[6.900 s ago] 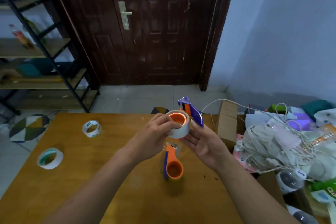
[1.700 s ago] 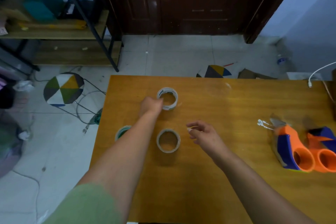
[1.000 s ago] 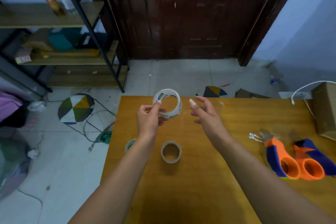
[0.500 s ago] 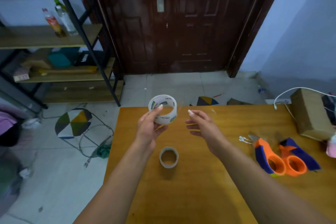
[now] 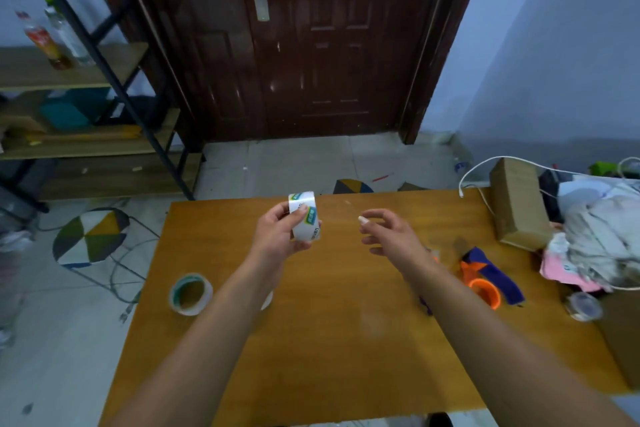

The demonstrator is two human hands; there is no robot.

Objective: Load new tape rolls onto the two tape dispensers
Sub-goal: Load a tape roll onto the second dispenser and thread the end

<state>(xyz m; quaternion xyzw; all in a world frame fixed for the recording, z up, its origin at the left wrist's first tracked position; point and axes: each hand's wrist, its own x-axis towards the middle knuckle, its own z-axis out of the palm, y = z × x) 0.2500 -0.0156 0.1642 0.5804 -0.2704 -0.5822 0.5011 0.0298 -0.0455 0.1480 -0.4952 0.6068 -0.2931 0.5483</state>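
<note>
My left hand holds a white tape roll with a green and blue label, turned edge-on above the far part of the wooden table. My right hand hovers a short way to its right, fingers apart and empty. A second roll with a teal core lies flat near the table's left edge. A third roll is almost hidden under my left forearm. One orange and blue tape dispenser lies at the right; the other dispenser is mostly hidden behind my right forearm.
A cardboard box and a heap of cloth and white cables crowd the table's right end, with a small clear roll beside them. A patterned stool stands left of the table, shelves behind it, a dark door beyond.
My left hand has turned the white roll from open-face to edge-on. The view has swung so the teal-core roll shows again and one dispenser is covered by my right forearm.
</note>
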